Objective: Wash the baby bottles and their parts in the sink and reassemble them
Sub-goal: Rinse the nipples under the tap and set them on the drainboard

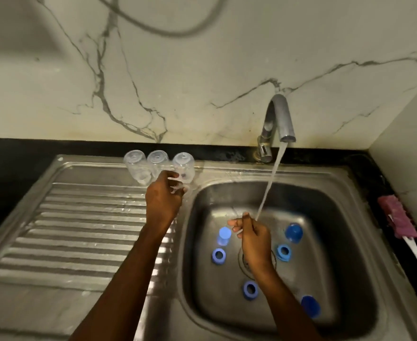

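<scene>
At the back edge of the drainboard (pixel 79 217), three clear baby bottles (pixel 158 166) stand upside down in a row, side by side and touching or nearly so. Just in front of the rightmost one, the left hand (pixel 164 199) has its fingers curled round a small clear part (pixel 180 188), too blurred to name more closely. To the right, over the sink basin (pixel 325 217), the right hand (pixel 254 241) is at the foot of the water stream (pixel 269 183) running from the faucet (pixel 280 119). Its fingers are curled in together, but I cannot tell whether they pinch anything.

On the basin floor around that hand lie the blue parts. Three screw rings (pixel 218 255) lie flat, one to the left, one to the right and one nearer the camera. A pale blue cap (pixel 224 236) is just above the left ring. A dark blue dome cap (pixel 294 233) sits to the far right, and another blue cap (pixel 310 306) is in the near right corner. The drain (pixel 244 263) shows partly under the wrist.

On the black counter (pixel 364 173) right of the sink lies a bottle brush (pixel 396 217) with a pink head and a white handle. A marble-patterned wall (pixel 202 70) rises behind.
</scene>
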